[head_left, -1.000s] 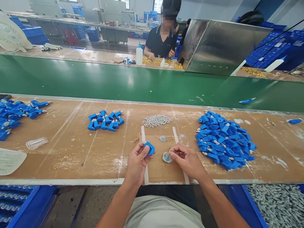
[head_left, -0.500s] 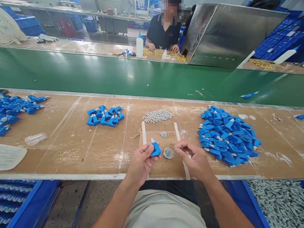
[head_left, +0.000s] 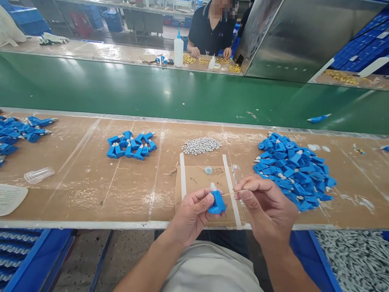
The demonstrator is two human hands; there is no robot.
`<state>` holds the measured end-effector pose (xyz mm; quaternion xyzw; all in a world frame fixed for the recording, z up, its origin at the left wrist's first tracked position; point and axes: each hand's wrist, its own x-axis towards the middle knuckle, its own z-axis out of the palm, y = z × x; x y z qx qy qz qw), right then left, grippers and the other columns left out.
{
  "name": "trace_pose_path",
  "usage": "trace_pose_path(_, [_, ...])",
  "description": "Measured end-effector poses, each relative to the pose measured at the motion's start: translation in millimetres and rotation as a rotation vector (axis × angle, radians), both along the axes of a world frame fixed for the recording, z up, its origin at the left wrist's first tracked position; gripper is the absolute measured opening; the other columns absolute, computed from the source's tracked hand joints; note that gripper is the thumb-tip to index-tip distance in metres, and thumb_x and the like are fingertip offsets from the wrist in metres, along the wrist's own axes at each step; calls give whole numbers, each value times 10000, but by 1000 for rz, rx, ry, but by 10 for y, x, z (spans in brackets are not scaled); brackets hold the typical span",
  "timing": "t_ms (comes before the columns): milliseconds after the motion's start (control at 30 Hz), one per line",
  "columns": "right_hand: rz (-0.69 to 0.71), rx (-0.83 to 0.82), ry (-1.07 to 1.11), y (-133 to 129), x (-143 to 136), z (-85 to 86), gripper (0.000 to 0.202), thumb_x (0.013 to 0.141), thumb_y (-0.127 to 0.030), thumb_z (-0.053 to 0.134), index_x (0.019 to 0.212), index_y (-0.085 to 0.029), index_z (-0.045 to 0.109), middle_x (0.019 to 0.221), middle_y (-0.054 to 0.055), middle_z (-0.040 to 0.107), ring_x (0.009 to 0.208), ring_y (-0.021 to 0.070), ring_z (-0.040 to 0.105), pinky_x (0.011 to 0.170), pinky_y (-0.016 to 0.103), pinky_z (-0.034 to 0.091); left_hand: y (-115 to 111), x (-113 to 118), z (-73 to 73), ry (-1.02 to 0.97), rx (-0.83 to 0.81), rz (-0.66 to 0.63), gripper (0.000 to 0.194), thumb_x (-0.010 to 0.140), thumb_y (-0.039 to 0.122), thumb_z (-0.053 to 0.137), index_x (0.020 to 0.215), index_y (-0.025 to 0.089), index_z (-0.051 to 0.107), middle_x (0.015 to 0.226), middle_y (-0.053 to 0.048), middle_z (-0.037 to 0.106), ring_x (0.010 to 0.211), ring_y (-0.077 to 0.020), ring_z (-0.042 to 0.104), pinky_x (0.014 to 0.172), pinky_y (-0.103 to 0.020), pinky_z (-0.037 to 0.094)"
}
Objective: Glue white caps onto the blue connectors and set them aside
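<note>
Between its thumb and fingers, my left hand (head_left: pixel 194 213) grips a blue plastic part (head_left: pixel 217 202) with a white tip pointing away from me. My right hand (head_left: pixel 267 207) pinches a thin wooden stick (head_left: pixel 229 194), whose far end meets the right side of the blue part. Both hands are over a cardboard sheet (head_left: pixel 197 178) with two white strips. Beyond them lies a small clear dish (head_left: pixel 208 170) with a stick resting at it. A heap of small grey pieces (head_left: pixel 201 146) sits farther back.
A large pile of blue parts (head_left: pixel 291 170) lies right, a smaller group (head_left: pixel 130 145) left, more at far left. A green belt (head_left: pixel 152 89) crosses behind. Across it, a person (head_left: pixel 212 30) sits near a white bottle (head_left: pixel 178 50) and gold pieces. Bins flank me below.
My left hand has moved right with the blue part, now over where the round cup stood in view. My right hand has brought the stick up against the part. The view has shifted slightly.
</note>
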<state>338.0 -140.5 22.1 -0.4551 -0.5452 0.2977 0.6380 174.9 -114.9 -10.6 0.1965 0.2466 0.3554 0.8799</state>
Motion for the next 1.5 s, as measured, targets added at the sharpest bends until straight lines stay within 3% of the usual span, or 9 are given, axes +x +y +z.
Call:
trace_pose_path(433, [-10,35,-104,28,-44,-30,175,914,-34,594,942,-199,646,855,33,654,839,182,620,750,323,502,8,29,45,15,17,-24,265,856,342,748,938,91,730,803,-66,650,690,-101,599,646,-181,496])
trace_pose_path(833, [5,109,-208,37,-38,-83,227,908,2,561,991,-201,618,859,30,656,818,193,623,765,363,484,16,4,-39,56,44,14,244,849,331,762,944,107,752,823,-55,649,701,-86,575,671,-180,477])
trace_pose_path(1033, [33,80,-203,12,-47,-99,202,933,-33,561,989,-217,620,876,30,655,841,194,621,767,357,491,24,-20,-19,81,38,0,274,834,348,775,947,99,762,719,-21,593,619,-66,523,619,-167,457])
trace_pose_path(1333, [10,-51,189,46,11,-89,33,932,-192,654,931,-211,682,936,50,564,773,165,572,611,294,506,41,-145,-56,91,-12,5,302,861,356,732,966,74,759,775,-59,630,635,-84,570,618,-170,506])
trace_pose_path(1500, [4,-91,286,60,80,-95,16,914,-218,682,907,-204,685,924,52,542,777,162,538,549,252,491,54,-181,-55,34,-102,19,309,815,320,774,959,46,765,805,-82,675,625,-82,621,572,-132,501])
